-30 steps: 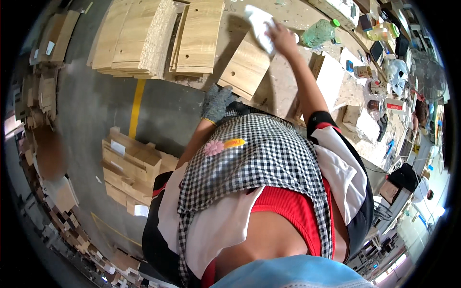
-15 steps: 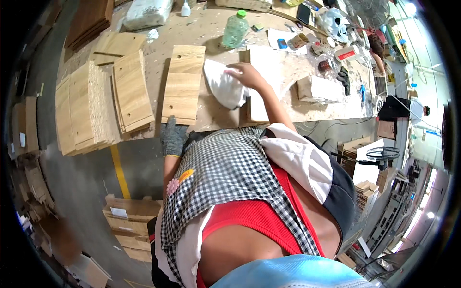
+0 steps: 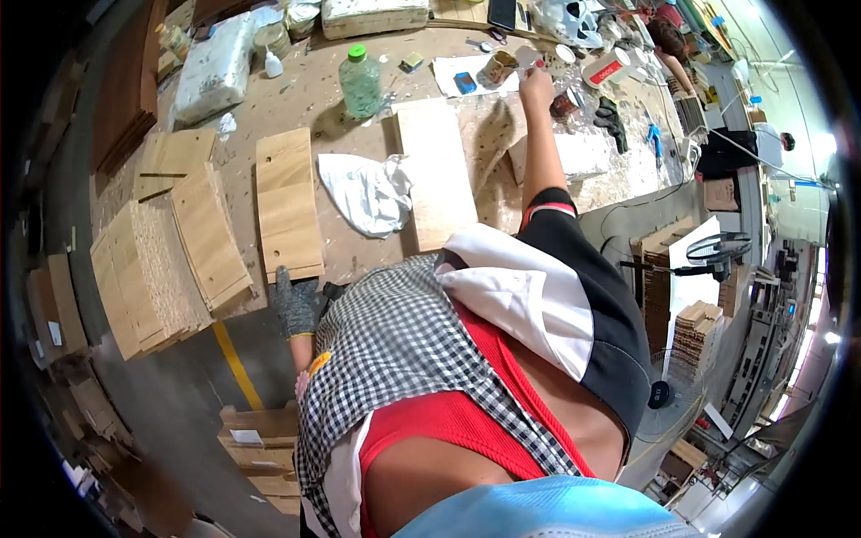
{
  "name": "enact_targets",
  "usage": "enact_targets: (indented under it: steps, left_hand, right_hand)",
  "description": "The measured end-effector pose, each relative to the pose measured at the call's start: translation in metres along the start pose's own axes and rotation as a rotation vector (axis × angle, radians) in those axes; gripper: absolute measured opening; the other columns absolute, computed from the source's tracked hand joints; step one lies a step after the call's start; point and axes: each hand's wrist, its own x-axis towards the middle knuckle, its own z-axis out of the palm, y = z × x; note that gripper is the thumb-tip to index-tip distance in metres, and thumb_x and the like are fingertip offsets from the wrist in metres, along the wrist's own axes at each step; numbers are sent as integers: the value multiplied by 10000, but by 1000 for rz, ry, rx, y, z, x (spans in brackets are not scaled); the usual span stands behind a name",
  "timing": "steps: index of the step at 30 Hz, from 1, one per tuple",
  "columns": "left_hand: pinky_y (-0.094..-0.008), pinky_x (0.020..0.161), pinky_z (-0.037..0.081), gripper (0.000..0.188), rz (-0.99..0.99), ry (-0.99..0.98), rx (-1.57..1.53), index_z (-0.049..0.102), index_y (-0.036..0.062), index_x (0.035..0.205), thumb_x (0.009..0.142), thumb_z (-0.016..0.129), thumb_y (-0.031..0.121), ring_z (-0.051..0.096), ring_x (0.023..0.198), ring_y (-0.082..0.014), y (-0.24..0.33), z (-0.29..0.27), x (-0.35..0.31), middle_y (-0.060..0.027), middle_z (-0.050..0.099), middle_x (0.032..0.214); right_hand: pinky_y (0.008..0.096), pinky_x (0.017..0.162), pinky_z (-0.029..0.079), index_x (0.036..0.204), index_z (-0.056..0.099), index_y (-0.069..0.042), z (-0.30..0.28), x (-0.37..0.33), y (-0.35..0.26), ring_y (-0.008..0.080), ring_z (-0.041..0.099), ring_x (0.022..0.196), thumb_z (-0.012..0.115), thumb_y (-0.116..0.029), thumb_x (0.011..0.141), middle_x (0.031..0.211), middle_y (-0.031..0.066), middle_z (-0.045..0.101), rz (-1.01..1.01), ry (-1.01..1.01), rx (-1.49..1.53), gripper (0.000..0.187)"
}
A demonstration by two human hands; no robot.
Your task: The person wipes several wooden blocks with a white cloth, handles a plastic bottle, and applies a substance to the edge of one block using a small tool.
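Note:
A light wood-grain board [image 3: 289,204] with a small hole towards each end lies on the bench. At its near edge, my left hand [image 3: 296,305] in a grey glove grips it, thumb on top and the other fingers mostly hidden. My bare right hand [image 3: 536,90] reaches far out to the right, its fingers drawn together beside an open tin [image 3: 500,66] and a white cup [image 3: 527,57]. What those fingers hold, if anything, is too small to make out. A crumpled white cloth [image 3: 366,193] lies between the board and a pale thick block [image 3: 437,175].
Stacked boards [image 3: 152,278] stand at the left. Beyond the cloth is a green-capped bottle [image 3: 360,85]. A small blue box [image 3: 465,82], a dark glove [image 3: 612,124] and a wrapped white block [image 3: 583,157] surround my right arm. A fan [image 3: 717,251] stands off the bench's right side.
My right hand has let go of the white cloth and moved right and away to the tins and cups. The cloth stays on the bench. My left hand remains at the board's near edge.

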Motion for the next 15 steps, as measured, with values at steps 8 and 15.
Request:
enact_targets:
  steps: [8, 15]
  left_hand:
    - [-446, 760, 590, 488, -207, 171, -355, 517, -54, 1224, 949, 625, 334, 642, 979, -337, -11, -17, 1, -198, 610, 1135]
    - [-349, 888, 489, 511, 192, 95, 966, 538, -70, 1230, 852, 742, 207, 592, 1022, -304, 35, 5, -18, -209, 614, 1191]
  right_hand:
    - [449, 926, 466, 936, 747, -95, 0, 40, -11, 358, 617, 1053, 664, -283, 799, 1050, 161, 680, -35, 163, -170, 247]
    - [447, 900, 522, 1071, 723, -103, -36, 40, 145, 339, 651, 1075, 675, -433, 841, 1154, 179, 677, 484, -25, -227, 405]
